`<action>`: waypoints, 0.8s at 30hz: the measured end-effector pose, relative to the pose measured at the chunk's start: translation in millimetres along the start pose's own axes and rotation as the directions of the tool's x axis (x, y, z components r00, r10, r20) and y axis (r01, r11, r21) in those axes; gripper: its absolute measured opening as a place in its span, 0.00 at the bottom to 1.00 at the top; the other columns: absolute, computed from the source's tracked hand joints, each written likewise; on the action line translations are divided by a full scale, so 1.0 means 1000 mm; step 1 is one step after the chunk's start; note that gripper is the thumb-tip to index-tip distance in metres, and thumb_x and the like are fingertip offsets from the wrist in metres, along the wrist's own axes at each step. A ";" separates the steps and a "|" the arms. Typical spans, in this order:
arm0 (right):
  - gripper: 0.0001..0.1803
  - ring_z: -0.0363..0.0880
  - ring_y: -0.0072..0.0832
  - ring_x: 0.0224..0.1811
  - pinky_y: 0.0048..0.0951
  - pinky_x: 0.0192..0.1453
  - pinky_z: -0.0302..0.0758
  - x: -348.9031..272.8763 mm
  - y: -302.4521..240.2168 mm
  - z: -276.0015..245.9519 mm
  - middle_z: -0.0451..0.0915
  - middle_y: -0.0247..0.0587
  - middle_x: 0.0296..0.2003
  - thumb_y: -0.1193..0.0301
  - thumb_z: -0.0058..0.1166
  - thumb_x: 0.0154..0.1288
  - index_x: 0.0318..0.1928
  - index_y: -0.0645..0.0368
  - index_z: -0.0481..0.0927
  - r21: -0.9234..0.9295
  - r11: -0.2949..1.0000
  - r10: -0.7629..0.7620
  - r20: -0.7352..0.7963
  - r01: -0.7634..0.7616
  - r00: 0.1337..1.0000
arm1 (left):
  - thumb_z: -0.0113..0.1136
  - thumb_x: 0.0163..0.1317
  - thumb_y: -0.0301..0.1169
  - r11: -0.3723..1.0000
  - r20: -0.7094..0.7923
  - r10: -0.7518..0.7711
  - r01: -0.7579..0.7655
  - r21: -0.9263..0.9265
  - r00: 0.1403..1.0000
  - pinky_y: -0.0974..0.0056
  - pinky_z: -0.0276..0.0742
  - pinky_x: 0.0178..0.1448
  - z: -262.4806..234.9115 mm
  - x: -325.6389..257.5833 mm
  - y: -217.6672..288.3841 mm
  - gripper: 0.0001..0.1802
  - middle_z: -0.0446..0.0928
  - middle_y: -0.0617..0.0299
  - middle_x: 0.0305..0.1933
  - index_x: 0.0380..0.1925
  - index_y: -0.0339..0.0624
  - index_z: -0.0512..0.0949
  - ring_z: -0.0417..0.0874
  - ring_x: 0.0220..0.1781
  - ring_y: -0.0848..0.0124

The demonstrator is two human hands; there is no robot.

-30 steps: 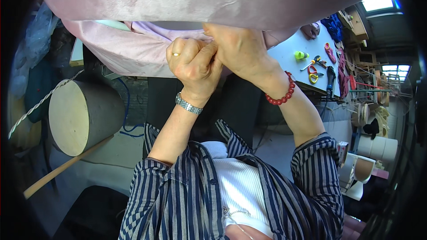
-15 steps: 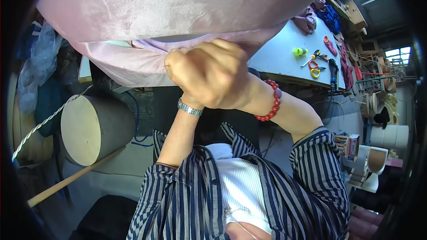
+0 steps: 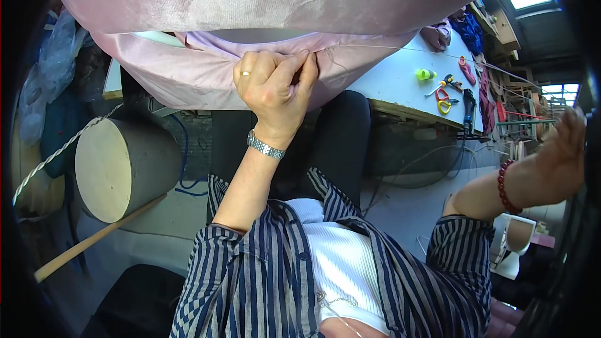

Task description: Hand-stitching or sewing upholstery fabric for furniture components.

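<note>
A large pink velvet cover (image 3: pixel 206 0) fills the top of the view, with a lighter pink fabric edge (image 3: pixel 188 72) below a long gap. My left hand (image 3: pixel 272 91), closed, pinches that edge near the gap's right part. A thin pale thread (image 3: pixel 432 52) runs taut from the fabric beside my left fingertips toward the far right. At its other end my right hand (image 3: pixel 551 166) is stretched out, blurred, its fingers appearing closed on the thread. Whether a needle is there I cannot make out. A loose bit of thread (image 3: pixel 338 62) curls on the fabric.
On the white table (image 3: pixel 400 91) to the right lie a green spool (image 3: pixel 425 74), red and yellow scissors (image 3: pixel 443 101), a pink-handled tool (image 3: pixel 466 70) and a black tool (image 3: pixel 468 109). A grey cylinder (image 3: pixel 147 159) and a wooden pole (image 3: pixel 100 238) stand left, near a twisted rope (image 3: pixel 56 153).
My right hand has swung from beside my left hand far out to the right, drawing the thread taut. My left hand stays at the fabric edge, now fully visible.
</note>
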State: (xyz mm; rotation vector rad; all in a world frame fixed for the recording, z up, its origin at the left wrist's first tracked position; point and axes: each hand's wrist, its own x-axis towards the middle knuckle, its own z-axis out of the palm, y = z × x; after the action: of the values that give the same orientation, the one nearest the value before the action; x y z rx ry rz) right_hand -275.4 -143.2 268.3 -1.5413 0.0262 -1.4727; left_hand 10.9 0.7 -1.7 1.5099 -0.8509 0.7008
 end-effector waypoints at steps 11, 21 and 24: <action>0.12 0.82 0.29 0.22 0.25 0.30 0.83 0.044 -0.001 -0.109 0.81 0.48 0.24 0.77 0.53 0.64 0.25 0.72 0.79 -0.816 0.211 -0.924 0.013 0.538 0.383 | 0.77 0.44 0.27 1.000 0.022 0.021 -0.021 -0.004 1.000 0.65 0.64 0.34 0.000 0.003 0.003 0.07 0.72 0.69 0.20 0.24 0.47 0.87 0.71 0.26 0.72; 0.08 0.79 0.39 0.38 0.32 0.42 0.76 -0.117 0.161 0.098 0.80 0.47 0.34 0.86 0.63 0.56 0.36 0.66 0.79 -0.686 0.514 0.073 0.633 0.516 0.770 | 0.76 0.42 0.29 1.000 0.017 -0.027 0.027 -0.012 0.999 0.62 0.63 0.38 -0.001 -0.002 -0.003 0.07 0.72 0.70 0.21 0.21 0.49 0.85 0.72 0.29 0.69; 0.09 0.78 0.39 0.36 0.35 0.40 0.75 -0.117 0.176 0.114 0.77 0.43 0.32 0.84 0.61 0.49 0.34 0.63 0.82 -0.662 0.469 0.044 0.679 0.585 0.733 | 0.76 0.42 0.29 0.999 0.023 -0.028 0.028 -0.020 0.999 0.62 0.63 0.38 0.000 0.001 0.001 0.07 0.72 0.70 0.21 0.21 0.49 0.85 0.72 0.29 0.69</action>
State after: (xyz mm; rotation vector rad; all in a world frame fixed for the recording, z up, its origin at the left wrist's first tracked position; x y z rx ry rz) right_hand -118.4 -98.5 92.6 -2.9807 0.1219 -1.1237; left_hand 10.3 0.1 -0.2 1.5112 -0.8502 0.6536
